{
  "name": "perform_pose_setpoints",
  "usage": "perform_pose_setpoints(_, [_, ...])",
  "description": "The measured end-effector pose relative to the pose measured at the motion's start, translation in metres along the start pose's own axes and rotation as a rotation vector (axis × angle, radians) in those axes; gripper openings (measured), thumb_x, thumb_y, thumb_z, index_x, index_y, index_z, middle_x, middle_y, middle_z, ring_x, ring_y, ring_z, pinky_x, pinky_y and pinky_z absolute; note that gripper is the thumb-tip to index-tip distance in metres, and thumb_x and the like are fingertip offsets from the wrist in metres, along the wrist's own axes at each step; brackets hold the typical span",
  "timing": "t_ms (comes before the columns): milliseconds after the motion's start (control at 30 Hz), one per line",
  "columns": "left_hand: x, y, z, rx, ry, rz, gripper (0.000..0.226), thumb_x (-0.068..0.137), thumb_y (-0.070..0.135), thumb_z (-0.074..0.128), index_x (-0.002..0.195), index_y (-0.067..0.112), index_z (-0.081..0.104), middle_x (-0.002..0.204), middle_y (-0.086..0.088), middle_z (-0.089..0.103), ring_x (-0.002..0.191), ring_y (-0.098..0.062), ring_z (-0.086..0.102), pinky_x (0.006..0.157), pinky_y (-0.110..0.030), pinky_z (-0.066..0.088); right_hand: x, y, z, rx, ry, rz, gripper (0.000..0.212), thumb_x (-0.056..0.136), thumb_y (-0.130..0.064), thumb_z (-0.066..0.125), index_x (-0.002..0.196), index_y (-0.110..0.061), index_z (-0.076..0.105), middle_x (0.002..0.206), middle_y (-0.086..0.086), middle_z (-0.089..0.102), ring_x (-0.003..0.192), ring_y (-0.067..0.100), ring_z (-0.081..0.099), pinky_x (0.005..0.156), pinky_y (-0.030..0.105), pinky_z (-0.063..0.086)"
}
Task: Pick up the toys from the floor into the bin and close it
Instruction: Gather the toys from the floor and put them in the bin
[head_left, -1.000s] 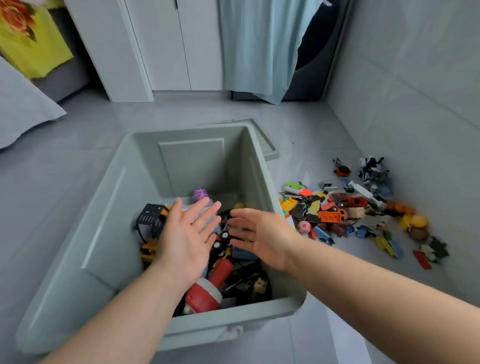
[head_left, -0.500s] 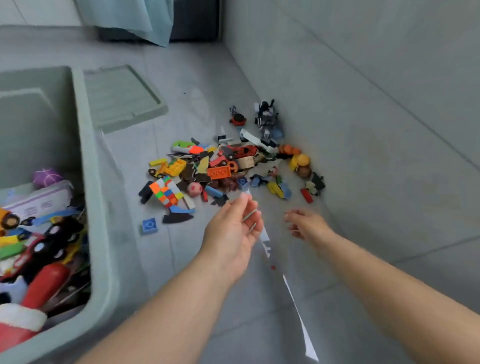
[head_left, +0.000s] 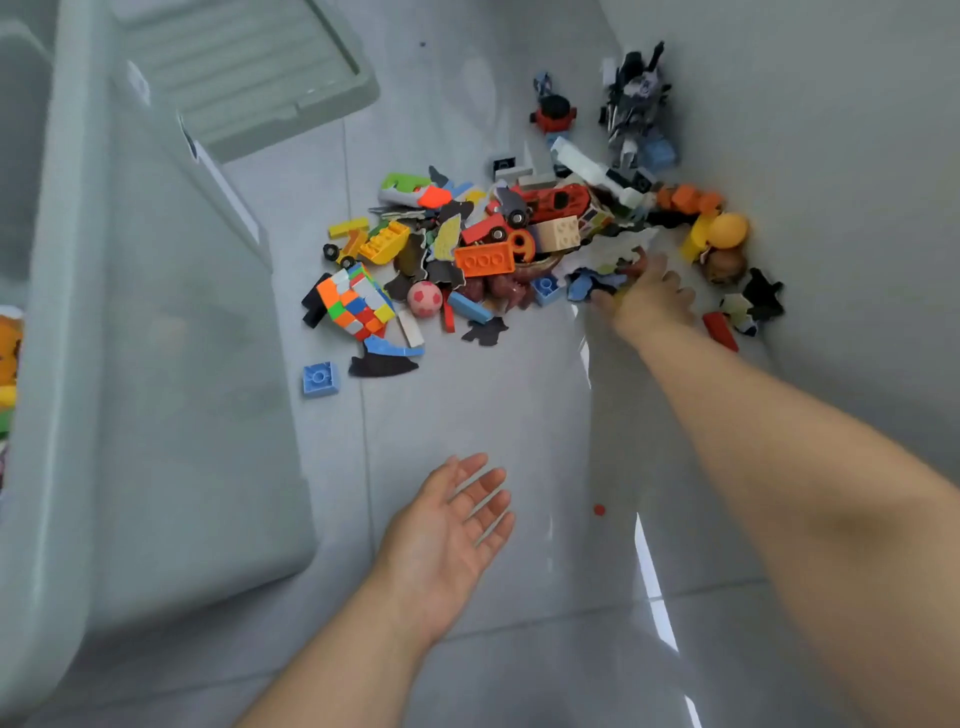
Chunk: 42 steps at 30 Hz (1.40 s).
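Note:
A heap of toys (head_left: 519, 244) lies on the grey floor by the wall: bricks, a puzzle cube (head_left: 356, 301), a pink ball (head_left: 424, 298), a red car (head_left: 558, 200), a yellow duck (head_left: 719, 234). The pale green bin (head_left: 156, 364) stands at the left, with toys just visible inside at its edge. My right hand (head_left: 647, 296) reaches into the heap's right side, fingers among blue and white pieces; its grip is blurred. My left hand (head_left: 452, 525) hovers palm up and empty over bare floor below the heap.
The bin's green lid (head_left: 244, 78) lies flat on the floor behind the bin. A grey wall (head_left: 857, 156) runs along the right, close behind the toys. A loose blue brick (head_left: 320, 379) and a small red dot (head_left: 599, 510) lie apart from the heap.
Both hands left the bin and the view swung right to the heap. My right hand has stretched forward into the toys; my left hand has dropped back, palm up.

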<state>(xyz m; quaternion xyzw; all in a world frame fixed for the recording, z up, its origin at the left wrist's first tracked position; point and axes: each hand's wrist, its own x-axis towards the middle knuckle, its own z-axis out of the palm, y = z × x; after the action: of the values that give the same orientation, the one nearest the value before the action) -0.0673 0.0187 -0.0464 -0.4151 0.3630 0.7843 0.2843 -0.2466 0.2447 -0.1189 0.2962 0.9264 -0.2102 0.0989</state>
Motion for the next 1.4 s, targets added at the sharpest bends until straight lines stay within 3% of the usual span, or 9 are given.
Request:
perform_pose_setpoints(233, [0.004, -0.01, 0.0, -0.005, -0.032, -0.018, 0.026, 0.094, 0.028, 0.048, 0.104, 0.011, 0.065, 0.091, -0.007, 0.066, 0.081, -0.02, 0.061, 0.078, -0.032, 0.05, -0.025, 0.031, 0.023, -0.211, 0.225, -0.257, 0.043, 0.095, -0.023, 0.042, 0.131, -0.001, 0.037, 0.129, 0.024, 0.038, 0.114, 0.043, 0.038, 0.085, 0.048, 0.04])
perform_pose_setpoints(400, [0.012, -0.013, 0.009, 0.024, -0.079, 0.01, 0.028, 0.094, 0.03, 0.047, 0.106, 0.012, 0.065, 0.098, -0.007, 0.067, 0.088, -0.02, 0.061, 0.084, -0.033, 0.05, -0.077, 0.062, 0.021, 0.042, 0.059, -0.404, 0.041, 0.089, -0.019, 0.057, 0.128, -0.01, 0.048, 0.132, 0.013, 0.04, 0.119, 0.03, 0.039, 0.098, 0.036, 0.037])
perform_pose_setpoints(567, [0.014, -0.021, 0.015, 0.027, -0.093, 0.033, 0.034, 0.094, 0.04, 0.044, 0.119, 0.023, 0.059, 0.123, -0.007, 0.06, 0.114, -0.025, 0.055, 0.101, -0.04, 0.041, -0.147, 0.059, 0.024, 0.554, -0.075, -0.208, 0.027, 0.086, -0.016, 0.062, 0.112, -0.015, 0.061, 0.112, 0.006, 0.053, 0.098, 0.019, 0.055, 0.079, 0.02, 0.04])
perform_pose_setpoints(700, [0.013, -0.032, 0.024, -0.191, -0.224, 0.026, 0.049, 0.088, 0.05, 0.044, 0.128, 0.024, 0.054, 0.129, -0.012, 0.056, 0.115, -0.028, 0.056, 0.103, -0.047, 0.039, -0.219, 0.022, 0.0, 0.676, -0.242, -0.372, 0.033, 0.079, -0.008, 0.068, 0.104, -0.026, 0.059, 0.109, -0.001, 0.056, 0.086, -0.005, 0.052, 0.077, 0.001, 0.037])
perform_pose_setpoints(800, [0.009, -0.037, 0.022, -0.305, -0.35, -0.01, 0.051, 0.078, 0.051, 0.049, 0.117, 0.019, 0.058, 0.119, -0.009, 0.059, 0.121, -0.026, 0.052, 0.112, -0.05, 0.028, -0.249, 0.0, -0.011, 0.592, -0.246, -0.452, 0.054, 0.076, -0.018, 0.068, 0.125, -0.025, 0.046, 0.119, -0.007, 0.05, 0.106, 0.003, 0.046, 0.096, 0.015, 0.036])
perform_pose_setpoints(1067, [0.002, -0.015, 0.014, -0.315, -0.35, 0.022, 0.045, 0.094, 0.046, 0.035, 0.111, 0.021, 0.068, 0.098, -0.008, 0.069, 0.085, -0.023, 0.066, 0.078, -0.041, 0.056, -0.236, 0.012, -0.04, 0.939, -0.146, -0.259, 0.033, 0.08, -0.025, 0.041, 0.112, -0.029, 0.049, 0.12, -0.013, 0.05, 0.113, -0.003, 0.042, 0.08, 0.002, 0.036])
perform_pose_setpoints(1133, [0.002, -0.012, 0.013, -0.294, -0.356, 0.024, 0.043, 0.095, 0.043, 0.036, 0.11, 0.02, 0.068, 0.082, -0.006, 0.065, 0.07, -0.018, 0.062, 0.076, -0.039, 0.055, -0.199, 0.037, -0.036, 0.825, -0.01, -0.171, 0.032, 0.083, -0.028, 0.046, 0.114, -0.021, 0.051, 0.122, -0.002, 0.05, 0.105, 0.004, 0.047, 0.072, 0.004, 0.038])
perform_pose_setpoints(1267, [0.005, -0.009, 0.014, -0.203, -0.353, -0.003, 0.038, 0.095, 0.037, 0.042, 0.115, 0.018, 0.066, 0.073, -0.005, 0.06, 0.062, -0.015, 0.055, 0.067, -0.03, 0.05, -0.108, 0.091, -0.031, 0.203, 0.062, -0.032, 0.049, 0.086, -0.017, 0.06, 0.131, -0.009, 0.043, 0.138, 0.015, 0.041, 0.125, 0.033, 0.038, 0.104, 0.038, 0.031])
perform_pose_setpoints(1400, [0.007, -0.009, 0.026, -0.203, -0.455, -0.033, 0.039, 0.088, 0.037, 0.05, 0.118, 0.017, 0.064, 0.073, -0.004, 0.059, 0.059, -0.013, 0.05, 0.052, -0.024, 0.048, -0.044, 0.111, -0.034, -0.117, -0.054, -0.152, 0.062, 0.088, -0.017, 0.057, 0.143, -0.016, 0.029, 0.148, 0.018, 0.026, 0.131, 0.036, 0.032, 0.105, 0.036, 0.028])
